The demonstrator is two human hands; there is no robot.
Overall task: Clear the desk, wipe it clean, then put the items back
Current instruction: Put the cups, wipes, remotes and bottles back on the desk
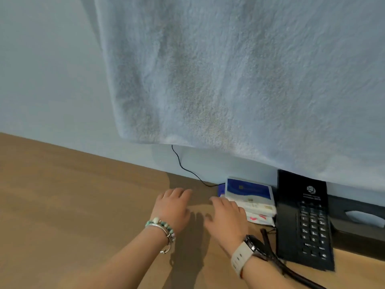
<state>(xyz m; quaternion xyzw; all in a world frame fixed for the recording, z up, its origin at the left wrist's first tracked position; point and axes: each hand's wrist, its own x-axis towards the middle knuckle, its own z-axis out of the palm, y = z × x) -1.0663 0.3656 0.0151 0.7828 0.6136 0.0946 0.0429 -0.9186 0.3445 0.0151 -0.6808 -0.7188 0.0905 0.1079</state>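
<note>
Desk (pixel 73 195): brown wood, running along a pale wall (pixel 41 69).
Towel (pixel 239 80): white terry, hanging close to the camera and filling the upper right; its lower edge hides the phone's far end.
Left hand (pixel 173 207): palm down over the desk at centre, fingers relaxed and pointing far, holding nothing; bracelets (pixel 161 228) on the wrist.
Right hand (pixel 227 217): palm down just right of the left hand, fingers loose, nothing grasped; it meets the stack's near left edge, contact unclear; watch (pixel 248 247) on the wrist.
Stack (pixel 253 197): booklets and papers, blue cover on top, by the wall, left of the phone.
Phone (pixel 304 222): black keypad set, right side of the desk.
Cable (pixel 183 165): thin, black, running down the wall to behind the stack.
</note>
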